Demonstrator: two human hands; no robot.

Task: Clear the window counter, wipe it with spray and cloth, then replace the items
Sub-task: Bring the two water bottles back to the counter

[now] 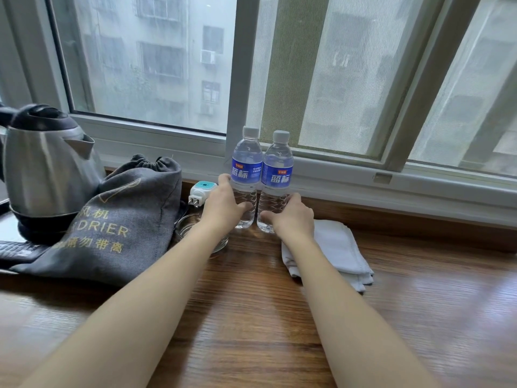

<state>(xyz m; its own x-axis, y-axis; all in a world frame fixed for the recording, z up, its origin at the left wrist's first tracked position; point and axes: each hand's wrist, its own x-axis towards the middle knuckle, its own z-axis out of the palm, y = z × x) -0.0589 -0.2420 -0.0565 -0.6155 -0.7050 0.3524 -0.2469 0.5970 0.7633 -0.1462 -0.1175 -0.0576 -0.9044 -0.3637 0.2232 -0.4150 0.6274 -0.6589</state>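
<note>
Two clear water bottles with blue labels stand upright side by side on the wooden counter (251,317) by the window. My left hand (223,205) grips the left bottle (246,169) low on its body. My right hand (291,217) grips the right bottle (277,172) the same way. A folded white cloth (338,250) lies on the counter just right of my right wrist. No spray bottle is in view.
A steel kettle (47,166) sits on its base at the far left. A grey hair-drier bag (120,219) lies beside it. A white and teal plug-in device (201,191) and a glass ashtray (190,225) sit under my left forearm. The window frame (363,180) backs the counter.
</note>
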